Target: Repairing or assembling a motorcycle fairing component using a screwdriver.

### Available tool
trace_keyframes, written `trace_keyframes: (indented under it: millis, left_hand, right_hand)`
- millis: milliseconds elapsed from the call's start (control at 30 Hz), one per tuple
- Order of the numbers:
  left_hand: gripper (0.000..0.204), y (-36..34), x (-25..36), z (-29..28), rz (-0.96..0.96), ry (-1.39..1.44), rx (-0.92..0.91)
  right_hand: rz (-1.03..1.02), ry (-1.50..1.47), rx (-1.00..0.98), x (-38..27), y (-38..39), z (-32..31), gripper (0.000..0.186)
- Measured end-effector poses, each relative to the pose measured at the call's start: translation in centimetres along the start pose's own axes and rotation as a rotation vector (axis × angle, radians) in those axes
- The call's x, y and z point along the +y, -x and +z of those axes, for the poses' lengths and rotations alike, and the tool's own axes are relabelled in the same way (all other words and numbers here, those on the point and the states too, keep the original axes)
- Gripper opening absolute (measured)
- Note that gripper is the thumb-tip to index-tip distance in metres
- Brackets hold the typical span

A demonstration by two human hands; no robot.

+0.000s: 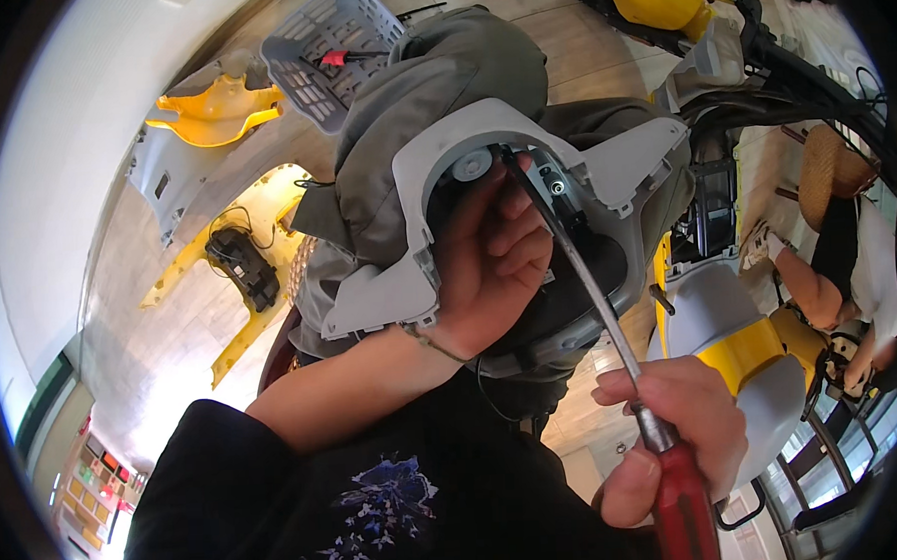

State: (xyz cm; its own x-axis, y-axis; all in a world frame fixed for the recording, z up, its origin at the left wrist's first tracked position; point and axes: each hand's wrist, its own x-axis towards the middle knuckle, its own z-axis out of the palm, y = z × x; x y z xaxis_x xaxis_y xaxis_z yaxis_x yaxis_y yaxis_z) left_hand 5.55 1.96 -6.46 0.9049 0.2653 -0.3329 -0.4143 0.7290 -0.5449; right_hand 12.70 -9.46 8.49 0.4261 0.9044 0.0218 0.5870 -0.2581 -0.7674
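Nearest the camera, a screwdriver [611, 323] is clamped in the right hand [690, 420], its shaft slanted up and leftward into the arch of a grey cover [496, 118]. The cover is held over the lap, against dark trousers [440, 80], with its arch turned away from the body. The left hand [493, 263] is reached into the arch, and its fingers are curled just beside the tool's tip; whether anything is pinched there cannot be told. The 2 hands are kept apart, linked only along the shaft. Under the arch, a round disc [471, 164] and 1 bright fastener [558, 187] can be seen. The work at the cover is judged to be partway: the tool is already set at the spot, but the tip is largely hidden, so it cannot be told whether a screw is being driven in or backed out, nor how many are done. No finished joint can be confirmed. On the floor to the left, 2 yellow panels [216, 110] are left loose, with a black module [243, 269] laid on 1 of them; these are judged to be unattached. Beyond them, a grey basket [283, 47] is stood near the knees.
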Motion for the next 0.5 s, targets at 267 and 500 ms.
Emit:
trace_keyframes:
  millis: [267,500]
  left_hand:
    - [0.019,0.6,0.6,0.3,0.043,0.091,0.015]
    - [0.018,0.9,0.5,0.3,0.102,0.032,0.088]
  right_hand:
    - [0.158,-0.053,0.162,-0.4,-1.2,1.6,0.038]
    - [0.191,-0.022,0.172,-1.3,-3.6,0.7,0.045]
